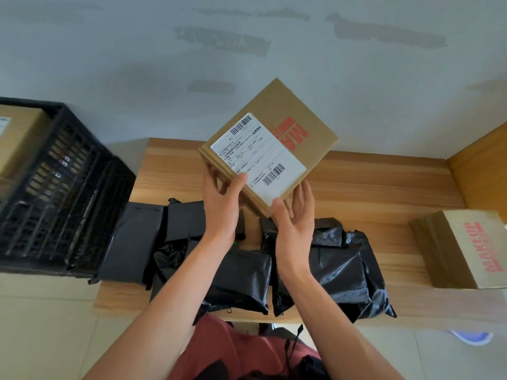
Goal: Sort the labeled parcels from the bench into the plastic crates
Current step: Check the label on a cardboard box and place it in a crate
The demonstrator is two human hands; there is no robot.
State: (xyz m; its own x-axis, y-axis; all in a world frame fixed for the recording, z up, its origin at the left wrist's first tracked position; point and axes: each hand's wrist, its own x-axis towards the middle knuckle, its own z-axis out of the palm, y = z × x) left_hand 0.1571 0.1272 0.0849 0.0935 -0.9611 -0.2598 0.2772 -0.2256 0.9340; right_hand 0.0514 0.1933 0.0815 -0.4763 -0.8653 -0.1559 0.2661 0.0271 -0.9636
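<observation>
Mostly unsorted: cardboard box (270, 145) gripped in left hand (220, 204) and right hand (295, 223); 1 box in crate (65, 187); black bags (329, 264) left on bench (384, 187).

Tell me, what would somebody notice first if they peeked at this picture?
Probably the brown cardboard box with its white barcode label, held up in the middle by the left hand and right hand. Below it, crinkly black plastic parcels lie heaped on the wooden bench. A black plastic crate stands at the left.
</observation>
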